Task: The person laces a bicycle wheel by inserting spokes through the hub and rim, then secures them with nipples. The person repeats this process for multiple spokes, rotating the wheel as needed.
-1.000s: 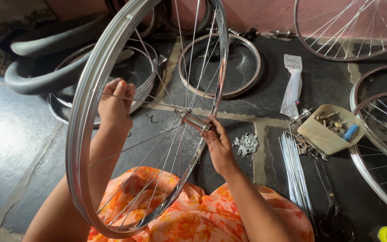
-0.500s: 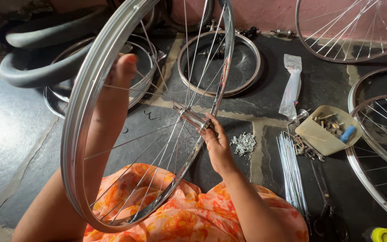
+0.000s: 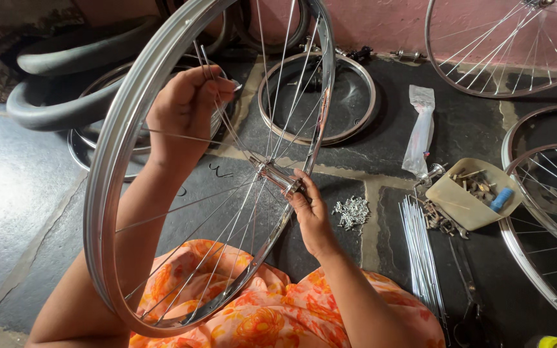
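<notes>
Counted: one wheel rim (image 3: 114,174) in hand, silver, partly laced. One hub (image 3: 277,175) at its centre. Two hands at work. On the floor: one bare rim (image 3: 369,106) lying flat behind; one spoked wheel (image 3: 485,71) leaning at the pink wall; two more spoked wheels (image 3: 549,219) overlapping at the right edge; two black tyres (image 3: 66,90) stacked at upper left over further flat rims, number of those not resolvable. One pile of small nipples (image 3: 351,211); one bundle of loose spokes (image 3: 420,258), too many to count; one beige tray (image 3: 469,200) of small parts with a blue piece inside; one clear plastic bag (image 3: 419,132).

Orientation: held rim upright on edge, lower arc resting on orange-flowered cloth (image 3: 253,316) over the lap, top arc out of frame. Plane of rim turned obliquely to camera, so seen as a narrow ellipse. Long axis of that ellipse from lower left to upper right. Hub axle lying crosswise, upper left to lower right, nearer end toward right hand.

Left hand (image 3: 185,109) reached through the spokes, fingers pinched shut on a single loose spoke (image 3: 211,77) near upper rim. Right hand (image 3: 311,209) closed around nearer end of hub, thumb and fingers gripping it.
</notes>
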Available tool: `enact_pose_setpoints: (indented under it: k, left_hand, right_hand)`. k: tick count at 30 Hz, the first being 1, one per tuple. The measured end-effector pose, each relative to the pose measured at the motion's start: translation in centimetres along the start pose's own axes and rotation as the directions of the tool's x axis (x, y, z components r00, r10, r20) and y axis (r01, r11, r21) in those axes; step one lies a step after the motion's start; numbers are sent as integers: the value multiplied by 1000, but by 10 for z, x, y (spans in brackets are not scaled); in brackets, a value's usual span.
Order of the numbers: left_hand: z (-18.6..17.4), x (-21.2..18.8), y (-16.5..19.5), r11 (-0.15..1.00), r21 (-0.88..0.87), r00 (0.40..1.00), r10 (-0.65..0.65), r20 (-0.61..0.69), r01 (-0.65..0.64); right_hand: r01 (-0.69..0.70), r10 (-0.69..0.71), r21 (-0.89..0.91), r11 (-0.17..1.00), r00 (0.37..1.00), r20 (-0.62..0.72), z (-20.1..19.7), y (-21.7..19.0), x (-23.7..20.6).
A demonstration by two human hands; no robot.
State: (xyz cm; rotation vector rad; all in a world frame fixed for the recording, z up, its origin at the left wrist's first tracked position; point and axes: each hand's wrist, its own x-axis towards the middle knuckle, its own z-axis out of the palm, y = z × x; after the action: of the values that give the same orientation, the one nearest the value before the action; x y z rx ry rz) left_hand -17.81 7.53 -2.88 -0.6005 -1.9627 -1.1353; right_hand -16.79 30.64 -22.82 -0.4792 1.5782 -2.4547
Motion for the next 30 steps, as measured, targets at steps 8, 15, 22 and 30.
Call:
enact_pose_setpoints:
  k: [8, 15, 22, 30]
  left_hand:
    - [-5, -9, -14, 306, -860, 891, -336, 304, 408]
    - [-59, -89, -1, 700, -528, 868, -464, 176, 481]
    - [-113, -109, 59, 411, -701, 810, -364, 461, 583]
    - [-118, -81, 115, 673, -367, 750, -451, 484, 642]
  right_hand:
    - [9, -9, 0, 1000, 1000, 5, -1, 3, -1]
    - [32, -32, -37, 999, 999, -14, -6, -3, 0]
    - [30, -35, -128, 991, 999, -35, -5, 8, -3]
    - [-33, -13, -456, 889, 995, -97, -87, 28, -8]
